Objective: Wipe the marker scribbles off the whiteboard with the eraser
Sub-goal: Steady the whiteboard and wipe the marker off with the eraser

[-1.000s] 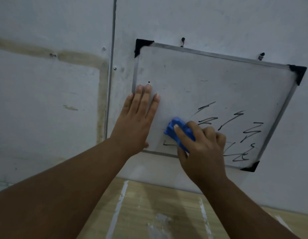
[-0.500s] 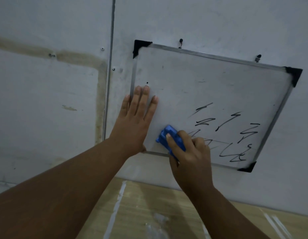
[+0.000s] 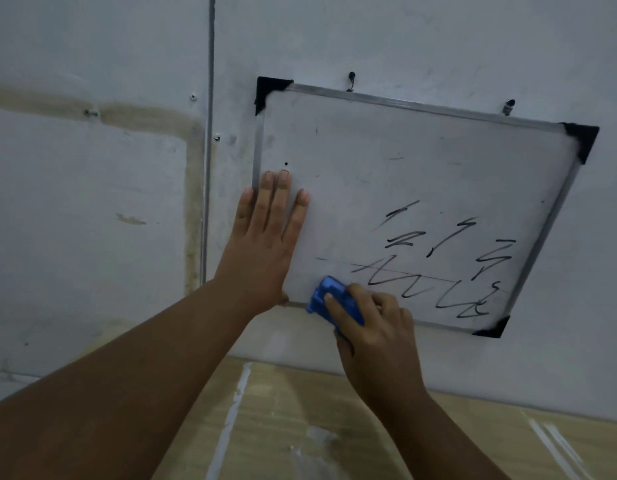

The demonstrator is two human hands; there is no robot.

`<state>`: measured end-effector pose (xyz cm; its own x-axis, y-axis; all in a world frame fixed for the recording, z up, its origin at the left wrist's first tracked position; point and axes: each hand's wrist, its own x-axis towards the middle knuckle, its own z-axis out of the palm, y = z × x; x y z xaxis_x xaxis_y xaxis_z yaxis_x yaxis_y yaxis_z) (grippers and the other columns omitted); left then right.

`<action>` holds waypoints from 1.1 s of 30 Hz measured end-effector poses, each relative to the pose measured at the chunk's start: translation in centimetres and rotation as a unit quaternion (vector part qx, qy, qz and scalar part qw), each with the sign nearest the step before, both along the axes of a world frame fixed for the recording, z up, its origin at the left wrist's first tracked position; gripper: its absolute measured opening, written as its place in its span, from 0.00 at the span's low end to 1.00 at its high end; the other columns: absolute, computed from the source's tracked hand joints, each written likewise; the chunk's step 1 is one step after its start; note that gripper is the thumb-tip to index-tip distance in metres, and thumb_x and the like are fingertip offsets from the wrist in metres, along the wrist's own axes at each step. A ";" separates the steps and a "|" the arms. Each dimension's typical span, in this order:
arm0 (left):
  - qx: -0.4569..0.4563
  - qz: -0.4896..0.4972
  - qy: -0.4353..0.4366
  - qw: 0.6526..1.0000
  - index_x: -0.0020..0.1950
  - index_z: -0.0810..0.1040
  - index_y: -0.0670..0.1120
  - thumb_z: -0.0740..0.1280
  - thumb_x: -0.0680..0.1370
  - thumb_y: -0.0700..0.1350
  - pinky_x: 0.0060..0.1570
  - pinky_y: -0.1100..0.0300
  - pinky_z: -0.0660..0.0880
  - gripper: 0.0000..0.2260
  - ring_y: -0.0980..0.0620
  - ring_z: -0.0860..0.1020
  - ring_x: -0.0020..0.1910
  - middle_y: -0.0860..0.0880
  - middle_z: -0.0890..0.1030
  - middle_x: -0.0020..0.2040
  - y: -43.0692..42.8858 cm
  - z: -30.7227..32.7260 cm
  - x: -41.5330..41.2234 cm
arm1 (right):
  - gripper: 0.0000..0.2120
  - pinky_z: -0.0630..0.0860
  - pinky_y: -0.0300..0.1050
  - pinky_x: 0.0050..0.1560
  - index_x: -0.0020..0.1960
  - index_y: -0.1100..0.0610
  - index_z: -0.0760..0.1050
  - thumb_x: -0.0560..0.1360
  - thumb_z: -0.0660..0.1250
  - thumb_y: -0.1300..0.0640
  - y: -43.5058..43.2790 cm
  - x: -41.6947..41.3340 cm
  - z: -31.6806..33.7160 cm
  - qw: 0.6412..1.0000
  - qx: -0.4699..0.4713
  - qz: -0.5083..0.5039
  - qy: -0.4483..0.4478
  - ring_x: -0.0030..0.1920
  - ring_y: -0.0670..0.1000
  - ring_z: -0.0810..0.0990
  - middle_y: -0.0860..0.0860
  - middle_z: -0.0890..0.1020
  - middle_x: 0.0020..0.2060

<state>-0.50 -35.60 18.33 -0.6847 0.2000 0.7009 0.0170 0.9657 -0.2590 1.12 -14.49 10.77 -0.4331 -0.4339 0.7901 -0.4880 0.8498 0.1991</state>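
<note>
Left hand: bare, fingernails short, pale, neatly trimmed. Left forearm: bare skin all way to frame edge, fills much of lower left. Right hand: bare, knuckles plain, small dark mark near thumb base. Right forearm: bare, narrower in view.

You have a single view, from the camera on your head. It looks forward and slightly down at the wall, near enough that both forearms reach in from the bottom edge to the whiteboard. The whiteboard sits tilted in frame, spreading up and right from your flat left hand. Below your right hand, which grips the eraser, a wooden surface shows.
</note>
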 end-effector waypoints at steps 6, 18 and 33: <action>0.014 0.004 -0.006 1.000 0.82 0.39 0.39 0.81 0.53 0.69 0.78 0.34 0.43 0.75 0.31 0.36 0.80 0.32 0.36 0.81 0.8 0.0 0.0 | 0.26 0.72 0.55 0.47 0.67 0.53 0.77 0.70 0.75 0.57 0.7 -0.9 1.6 0.996 -0.080 -0.031 0.025 0.54 0.62 0.77 0.57 0.78 0.64; 0.029 0.007 -0.012 0.999 0.83 0.37 0.47 0.79 0.49 0.73 0.77 0.33 0.40 0.76 0.29 0.36 0.79 0.30 0.37 0.80 2.0 -0.1 -0.1 | 0.26 0.71 0.55 0.47 0.69 0.53 0.76 0.72 0.74 0.57 1.8 -1.0 3.3 0.994 -0.093 -0.043 0.044 0.56 0.61 0.75 0.56 0.77 0.63; 0.036 0.029 -0.034 0.998 0.81 0.32 0.48 0.79 0.53 0.72 0.74 0.28 0.36 0.75 0.28 0.33 0.78 0.29 0.34 0.79 2.2 0.1 -0.1 | 0.26 0.72 0.56 0.48 0.68 0.53 0.77 0.70 0.76 0.57 4.2 -1.0 0.2 0.998 -0.030 -0.022 0.041 0.55 0.62 0.77 0.58 0.79 0.62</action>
